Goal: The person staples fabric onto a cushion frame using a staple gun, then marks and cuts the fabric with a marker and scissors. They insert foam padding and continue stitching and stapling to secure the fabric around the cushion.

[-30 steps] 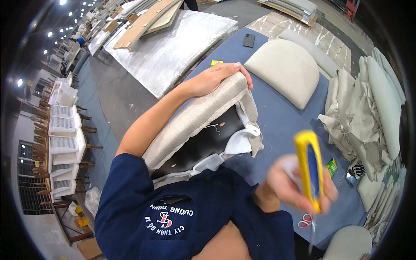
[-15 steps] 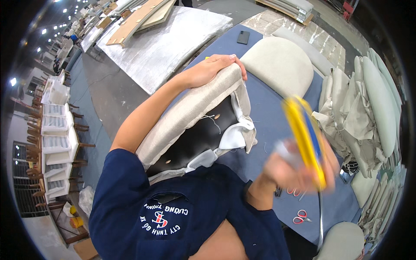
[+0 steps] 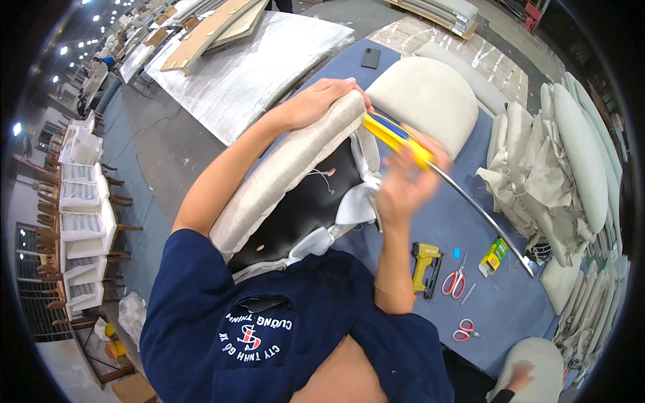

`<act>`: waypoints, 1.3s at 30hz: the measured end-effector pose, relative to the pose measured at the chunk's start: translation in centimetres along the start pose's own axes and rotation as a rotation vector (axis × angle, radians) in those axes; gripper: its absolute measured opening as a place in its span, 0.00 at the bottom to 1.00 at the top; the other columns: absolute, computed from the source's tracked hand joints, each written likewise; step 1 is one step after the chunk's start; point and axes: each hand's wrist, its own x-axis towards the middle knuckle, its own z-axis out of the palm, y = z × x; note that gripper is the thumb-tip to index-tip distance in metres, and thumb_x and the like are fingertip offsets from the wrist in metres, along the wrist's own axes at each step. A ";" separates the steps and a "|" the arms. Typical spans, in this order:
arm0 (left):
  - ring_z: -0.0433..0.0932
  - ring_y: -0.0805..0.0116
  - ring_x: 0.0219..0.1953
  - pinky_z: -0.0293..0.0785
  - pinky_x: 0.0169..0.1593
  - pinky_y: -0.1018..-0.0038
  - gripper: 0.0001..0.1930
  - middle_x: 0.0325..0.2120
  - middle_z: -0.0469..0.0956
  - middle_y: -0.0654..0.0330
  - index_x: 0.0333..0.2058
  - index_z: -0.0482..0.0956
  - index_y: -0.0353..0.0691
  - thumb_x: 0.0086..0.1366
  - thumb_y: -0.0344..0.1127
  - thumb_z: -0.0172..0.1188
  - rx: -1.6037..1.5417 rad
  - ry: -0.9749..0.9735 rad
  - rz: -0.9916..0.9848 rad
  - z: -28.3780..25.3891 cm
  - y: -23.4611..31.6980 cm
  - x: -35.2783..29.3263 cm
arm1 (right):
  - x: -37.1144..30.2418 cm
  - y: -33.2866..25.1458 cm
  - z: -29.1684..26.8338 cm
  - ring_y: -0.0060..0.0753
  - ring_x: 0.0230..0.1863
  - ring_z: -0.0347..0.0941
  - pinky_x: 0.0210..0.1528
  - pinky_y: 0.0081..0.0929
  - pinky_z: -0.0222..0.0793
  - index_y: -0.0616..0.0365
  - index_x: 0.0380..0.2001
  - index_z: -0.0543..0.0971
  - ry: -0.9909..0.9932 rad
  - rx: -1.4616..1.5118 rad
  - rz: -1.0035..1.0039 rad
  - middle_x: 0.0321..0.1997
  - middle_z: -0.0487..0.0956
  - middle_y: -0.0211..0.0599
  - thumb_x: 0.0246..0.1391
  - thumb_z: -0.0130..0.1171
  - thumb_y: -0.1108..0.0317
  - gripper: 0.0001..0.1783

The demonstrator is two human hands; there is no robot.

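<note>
Two things are held: my left grip (image 3: pixel 326 101) clamps the far corner of the cushion (image 3: pixel 295 162), my right grip (image 3: pixel 411 171) the yellow-handled tool (image 3: pixel 386 127). Against the torso (image 3: pixel 302 316) by the blue surface (image 3: pixel 430 218), the cushion looks soft-edged, stiff-backed (probably light); I'd hold its rim.

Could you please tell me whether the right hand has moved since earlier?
Yes: in this view, the right hand has moved up and left, closer to the phone.

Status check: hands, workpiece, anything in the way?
Left hand curled over upholstered panel near top corner. Right hand grips yellow-handled tool, handle toward that corner. White flap overlaps black underside.
</note>
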 end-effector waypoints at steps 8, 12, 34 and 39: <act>0.79 0.64 0.52 0.71 0.62 0.68 0.29 0.46 0.83 0.53 0.46 0.83 0.33 0.83 0.47 0.34 -0.079 0.017 -0.019 -0.5 0.6 -0.7 | 2.2 -1.2 -1.7 0.32 0.30 0.78 0.35 0.36 0.85 0.61 0.50 0.63 -0.201 -0.453 -0.368 0.48 0.76 0.48 0.75 0.47 0.56 0.18; 0.79 0.63 0.51 0.70 0.63 0.68 0.29 0.46 0.83 0.53 0.46 0.83 0.33 0.83 0.48 0.34 -0.046 0.043 -0.011 -1.1 0.2 -1.1 | 0.8 -2.1 -1.5 0.42 0.39 0.82 0.46 0.45 0.87 0.60 0.52 0.64 0.047 0.355 -0.017 0.51 0.74 0.51 0.74 0.47 0.54 0.19; 0.83 0.62 0.49 0.74 0.60 0.67 0.16 0.43 0.86 0.53 0.43 0.84 0.32 0.62 0.37 0.60 0.278 -0.013 0.036 1.2 4.6 -2.5 | -20.8 11.0 -24.3 0.71 0.44 0.80 0.46 0.59 0.77 0.66 0.45 0.75 -0.920 -1.105 0.886 0.41 0.82 0.64 0.59 0.64 0.59 0.21; 0.82 0.55 0.56 0.72 0.64 0.60 0.16 0.46 0.85 0.49 0.44 0.84 0.33 0.58 0.30 0.61 0.195 -0.025 0.033 1.2 6.0 -6.2 | -23.7 10.6 -25.4 0.70 0.48 0.79 0.51 0.57 0.76 0.66 0.47 0.75 -0.997 -1.158 1.105 0.46 0.80 0.67 0.58 0.66 0.55 0.25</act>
